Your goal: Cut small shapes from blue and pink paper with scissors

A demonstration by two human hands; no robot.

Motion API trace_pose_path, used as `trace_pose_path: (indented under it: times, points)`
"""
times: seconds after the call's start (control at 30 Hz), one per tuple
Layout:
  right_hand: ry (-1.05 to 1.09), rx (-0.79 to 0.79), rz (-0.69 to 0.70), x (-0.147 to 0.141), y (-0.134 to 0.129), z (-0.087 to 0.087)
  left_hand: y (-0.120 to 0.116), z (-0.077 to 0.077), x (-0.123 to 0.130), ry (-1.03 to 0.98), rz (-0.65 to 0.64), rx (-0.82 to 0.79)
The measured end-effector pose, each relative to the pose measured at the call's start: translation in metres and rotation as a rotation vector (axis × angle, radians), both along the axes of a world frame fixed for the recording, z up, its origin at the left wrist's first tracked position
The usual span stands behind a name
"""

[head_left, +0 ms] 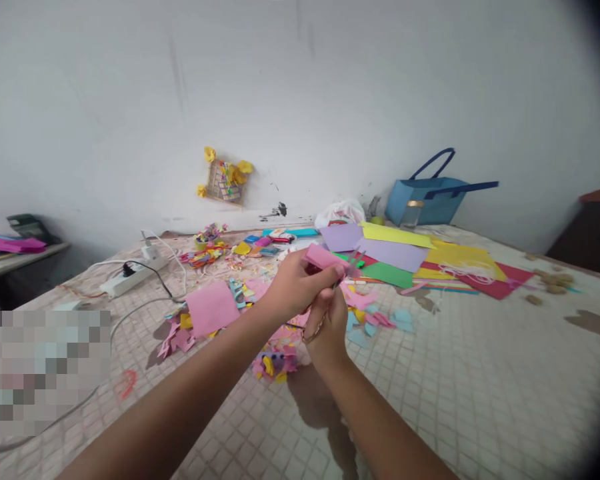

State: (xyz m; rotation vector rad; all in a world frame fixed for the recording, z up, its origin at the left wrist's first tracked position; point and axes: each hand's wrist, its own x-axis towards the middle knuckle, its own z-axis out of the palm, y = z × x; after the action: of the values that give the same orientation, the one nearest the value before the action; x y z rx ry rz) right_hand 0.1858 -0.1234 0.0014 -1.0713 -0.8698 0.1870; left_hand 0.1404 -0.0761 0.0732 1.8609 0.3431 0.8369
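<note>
My left hand (303,280) is closed on a folded piece of pink paper (323,257), held up above the table. In my right hand (329,327) is a pair of scissors (355,260), its blades at the right end of the paper and a handle loop showing by my fingers. Both hands are close together and partly overlap. Below them lies a small purple, pink and yellow paper craft piece (275,363). A pink paper square (213,309) rests on cut scraps to the left, and light blue scraps (403,320) lie to the right.
Coloured sheets, among them a purple sheet (397,253) and a red sheet (500,283), spread at the back right. A blue bag (430,200) and a jar (413,213) stand by the wall. A power strip (135,277) with cables lies left. Brown lumps (555,281) sit far right.
</note>
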Motion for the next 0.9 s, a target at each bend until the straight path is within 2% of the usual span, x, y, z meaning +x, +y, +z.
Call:
trace_pose_path:
  times: [0.17,0.4,0.73,0.9]
  points:
    - [0.165,0.011,-0.119,0.017,0.011,-0.004,0.011,0.003,0.039,0.126,-0.039,0.096]
    - [0.293,-0.020,-0.186,0.026,0.017,-0.001,0.013,0.001,0.066,0.216,-0.106,0.049]
    - [0.346,-0.024,-0.169,0.032,0.024,-0.009,0.020,-0.002,0.075,0.248,-0.115,0.007]
    - [0.333,-0.017,-0.145,0.030,0.026,-0.014,0.023,-0.004,0.068,0.158,-0.077,-0.027]
